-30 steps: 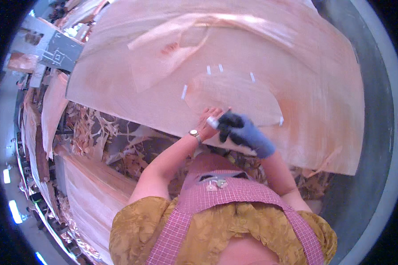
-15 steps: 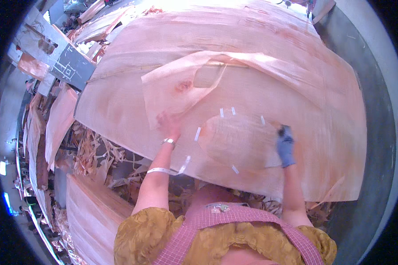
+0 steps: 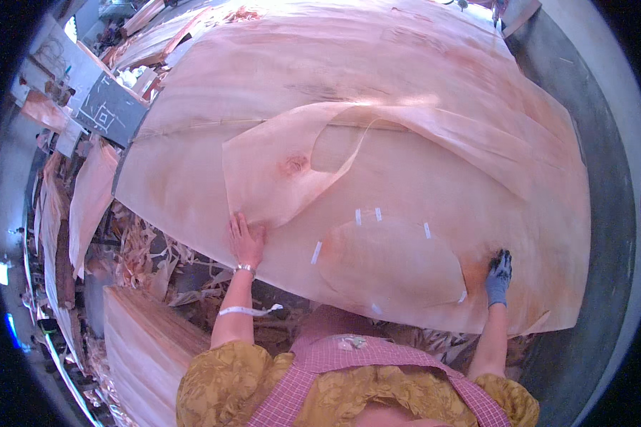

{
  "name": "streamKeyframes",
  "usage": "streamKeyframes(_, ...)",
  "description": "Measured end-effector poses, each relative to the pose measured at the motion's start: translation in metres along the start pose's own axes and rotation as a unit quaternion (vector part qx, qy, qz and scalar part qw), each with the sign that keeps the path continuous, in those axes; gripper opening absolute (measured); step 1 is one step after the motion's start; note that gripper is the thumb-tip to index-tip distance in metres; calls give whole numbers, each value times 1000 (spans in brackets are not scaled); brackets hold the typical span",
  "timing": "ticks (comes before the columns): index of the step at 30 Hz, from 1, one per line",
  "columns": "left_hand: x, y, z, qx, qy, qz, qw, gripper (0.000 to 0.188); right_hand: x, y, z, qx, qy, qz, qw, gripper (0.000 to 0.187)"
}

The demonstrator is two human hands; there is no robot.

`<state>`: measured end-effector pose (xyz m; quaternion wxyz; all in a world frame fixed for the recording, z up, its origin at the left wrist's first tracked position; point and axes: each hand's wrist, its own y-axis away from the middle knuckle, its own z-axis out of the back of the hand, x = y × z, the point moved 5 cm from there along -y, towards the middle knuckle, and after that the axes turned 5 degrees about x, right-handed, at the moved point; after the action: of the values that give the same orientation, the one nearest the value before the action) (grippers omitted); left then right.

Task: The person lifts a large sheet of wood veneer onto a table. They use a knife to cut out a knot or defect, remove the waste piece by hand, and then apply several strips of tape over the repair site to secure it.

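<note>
My bare left hand (image 3: 247, 242) lies with fingers spread near the front edge of a wide, thin wood veneer sheet (image 3: 178, 167), at the lower corner of a loose veneer strip (image 3: 260, 178). A bracelet circles that wrist, and white tape (image 3: 243, 310) hangs from the forearm. My right hand (image 3: 500, 276), in a blue glove with dark fingers, rests on the sheet with fingers stretched forward, right of an orange-brown stain. Between the hands lies a rounded veneer patch (image 3: 388, 263), held around its edge by several short white tape pieces (image 3: 427, 230).
Torn veneer scraps (image 3: 146, 256) litter the area left of the sheet. A veneer stack (image 3: 149, 341) stands at the lower left. Beyond it are a hanging veneer piece (image 3: 92, 192) and a grey board (image 3: 112, 108) with white markings. A grey floor strip (image 3: 609, 213) runs along the right.
My right hand has moved right, off the patch's edge, exposing a tape piece at its lower right. My left hand has come back toward the front edge. The view has shifted slightly.
</note>
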<state>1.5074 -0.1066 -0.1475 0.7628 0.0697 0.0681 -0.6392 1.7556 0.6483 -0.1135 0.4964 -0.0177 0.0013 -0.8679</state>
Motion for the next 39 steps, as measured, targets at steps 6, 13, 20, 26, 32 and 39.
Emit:
streamKeyframes(6, -27, 111, 26, 112, -47, 36, 992, 86, -76, 96, 18, 39, 23, -51, 998, 49)
streamKeyframes(13, -24, 204, 20, 195, -47, 5, 980, 83, -162, 195, 17, 17, -3, -47, 999, 46)
streamKeyframes(20, -77, 103, 21, -48, 10, -117, 992, 86, -66, 84, 48, -99, -53, 1, 994, 32)
streamKeyframes(26, -104, -20, 41, 11, -46, -152, 987, 82, 83, -53, 70, -60, -29, 98, 993, 57)
streamKeyframes(32, -121, -98, 49, 139, -16, -195, 971, 29, 56, -79, 76, -81, 66, 122, 987, 15)
streamKeyframes(39, -201, -165, 75, 122, 109, -366, 916, 13, -24, 43, 94, 22, 118, 20, 993, 40)
